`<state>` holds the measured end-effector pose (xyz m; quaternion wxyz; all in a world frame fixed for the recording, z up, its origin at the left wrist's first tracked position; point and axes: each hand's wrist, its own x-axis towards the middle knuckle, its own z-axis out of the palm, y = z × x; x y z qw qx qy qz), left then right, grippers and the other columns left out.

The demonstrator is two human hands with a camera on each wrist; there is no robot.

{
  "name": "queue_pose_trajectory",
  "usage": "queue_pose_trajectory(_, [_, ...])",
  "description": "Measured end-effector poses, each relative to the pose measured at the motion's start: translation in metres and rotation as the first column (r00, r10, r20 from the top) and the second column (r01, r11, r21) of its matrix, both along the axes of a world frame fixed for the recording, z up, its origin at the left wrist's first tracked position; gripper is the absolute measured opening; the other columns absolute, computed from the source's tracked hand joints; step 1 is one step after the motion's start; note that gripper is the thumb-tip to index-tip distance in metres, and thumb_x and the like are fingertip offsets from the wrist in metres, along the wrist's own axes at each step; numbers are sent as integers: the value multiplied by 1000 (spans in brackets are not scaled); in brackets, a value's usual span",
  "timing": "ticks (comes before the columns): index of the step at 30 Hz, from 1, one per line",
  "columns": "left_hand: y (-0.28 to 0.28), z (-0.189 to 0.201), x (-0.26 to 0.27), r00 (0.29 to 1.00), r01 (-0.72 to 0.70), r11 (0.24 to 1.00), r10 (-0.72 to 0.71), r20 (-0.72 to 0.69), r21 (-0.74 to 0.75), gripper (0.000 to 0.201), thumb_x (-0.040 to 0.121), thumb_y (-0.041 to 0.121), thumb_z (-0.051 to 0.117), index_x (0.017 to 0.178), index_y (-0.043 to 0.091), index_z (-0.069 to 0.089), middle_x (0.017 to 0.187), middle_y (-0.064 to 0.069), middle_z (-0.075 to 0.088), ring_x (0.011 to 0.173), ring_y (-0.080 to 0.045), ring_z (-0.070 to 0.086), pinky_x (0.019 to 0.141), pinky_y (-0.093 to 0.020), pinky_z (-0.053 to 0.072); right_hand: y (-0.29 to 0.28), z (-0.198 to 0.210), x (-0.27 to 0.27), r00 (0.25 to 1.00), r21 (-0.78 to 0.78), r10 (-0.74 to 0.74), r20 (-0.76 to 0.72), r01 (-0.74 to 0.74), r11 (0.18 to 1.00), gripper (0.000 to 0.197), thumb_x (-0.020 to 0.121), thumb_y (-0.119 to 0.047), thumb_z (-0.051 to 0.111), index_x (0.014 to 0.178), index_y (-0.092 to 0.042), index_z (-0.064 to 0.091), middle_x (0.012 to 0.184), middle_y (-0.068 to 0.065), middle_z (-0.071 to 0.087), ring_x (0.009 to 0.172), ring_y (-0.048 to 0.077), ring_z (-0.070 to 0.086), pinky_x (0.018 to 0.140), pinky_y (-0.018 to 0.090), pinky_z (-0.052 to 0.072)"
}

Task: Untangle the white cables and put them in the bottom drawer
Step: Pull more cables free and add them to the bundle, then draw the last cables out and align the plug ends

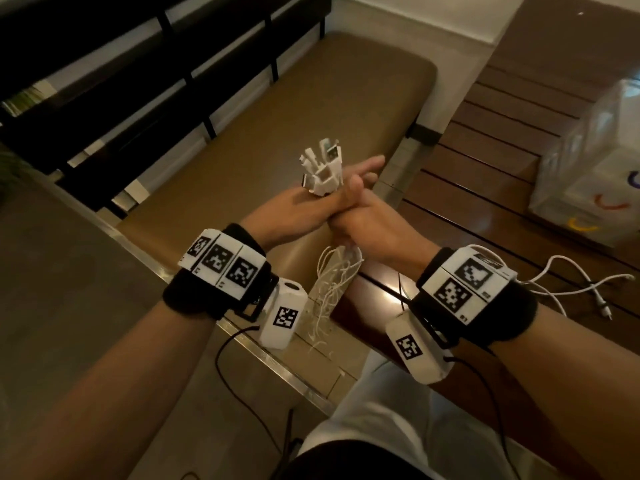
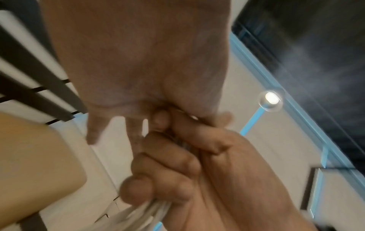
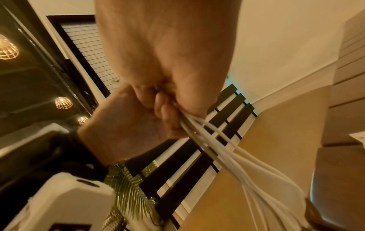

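Dim indoor corner: tan padded bench (image 1: 311, 109) against dark slats, brown slatted worktop (image 1: 502, 161) to the right.

Item 1: cables (image 1: 332, 285), white, a bundle held upright above the gap between bench and worktop. Plug ends (image 1: 322, 168) stand out above the hands; loose tails hang below in loops.

Item 2: left hand (image 1: 294, 211). Lies against the bundle just under the plugs, fingers (image 2: 94, 129) stretched out rather than wrapped round it.

Item 3: right hand (image 1: 367, 220). Fingers (image 2: 168, 159) curled tight round the strands; the right wrist view shows them fanning out below the fist.

Item 4: one more white cable (image 1: 581, 289), loose on the worktop behind the right wrist, apart from the bundle.

Item 5: clear plastic box (image 1: 588, 161) at the worktop's far right; whether it holds the drawer cannot be told. No open drawer in view.

Risks, as judged: hanging loops may snag the wrist units or their black leads; pulling the fist along the strands could tighten a knot; a slack grip would drop plugs into the gap.
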<state>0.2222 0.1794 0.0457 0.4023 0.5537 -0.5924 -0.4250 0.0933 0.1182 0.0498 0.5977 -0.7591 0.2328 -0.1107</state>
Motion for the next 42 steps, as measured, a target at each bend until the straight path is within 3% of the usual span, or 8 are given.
queue_pose_trajectory(6, [3,-49,-1,973,188,980,-177,-146,67,31,83,16,73,109,6,58,94,-20,63,88,-34,63,79,-45,55,-1,26,-2,982,55,-39,187,29,998,51,99,-39,46,50,-26,43,46,-3,34,40,22,27,44,33,27])
queue_pose_trajectory(11, [0,-95,-13,998,31,989,-24,-50,146,30,97,35,49,78,22,69,62,14,55,61,-10,48,60,-22,41,11,44,7,999,-213,35,21,-29,977,54,99,-44,50,51,-19,40,46,4,35,40,32,30,41,38,26])
queue_pose_trajectory(20, [67,-236,-12,978,-113,892,23,207,437,63,78,70,38,73,13,65,69,1,61,65,-11,58,67,-29,49,29,60,16,992,-306,122,-14,-121,944,49,99,-23,58,52,-26,43,36,-16,39,32,6,38,39,11,23])
queue_pose_trajectory(24, [97,-254,-22,978,-205,764,139,154,612,32,92,42,57,81,15,67,79,-2,66,81,-20,64,89,-45,53,39,66,26,981,-286,191,27,-176,942,43,97,-19,61,58,-27,45,36,-20,43,34,3,43,38,9,26])
queue_pose_trajectory(29, [140,-280,-26,966,-258,577,147,212,775,23,92,37,64,99,16,68,91,1,67,85,-15,62,76,-26,51,57,61,20,969,-291,243,-46,-246,925,43,95,-21,64,56,-26,47,36,-18,44,35,4,44,36,10,25])
queue_pose_trajectory(35, [167,-260,-9,886,-373,479,-71,459,794,49,89,14,69,133,2,52,134,-13,55,123,-30,53,102,-33,40,64,73,29,949,-333,300,94,-254,908,40,95,-22,64,57,-24,50,40,-14,37,34,5,38,39,12,25])
queue_pose_trajectory(40, [125,-161,30,980,-200,652,130,152,732,59,78,-11,70,131,6,51,125,-4,60,113,-16,58,85,-21,48,79,46,35,952,-263,304,-33,-302,917,48,93,-20,66,49,-23,47,35,-13,38,33,6,40,37,12,24])
queue_pose_trajectory(42, [118,-112,25,953,-249,734,300,28,632,14,87,-1,64,100,-2,59,98,-1,68,91,-10,65,61,-6,47,79,42,35,952,-218,303,-45,-305,927,48,94,-20,65,50,-22,48,36,-13,44,32,4,44,37,11,26])
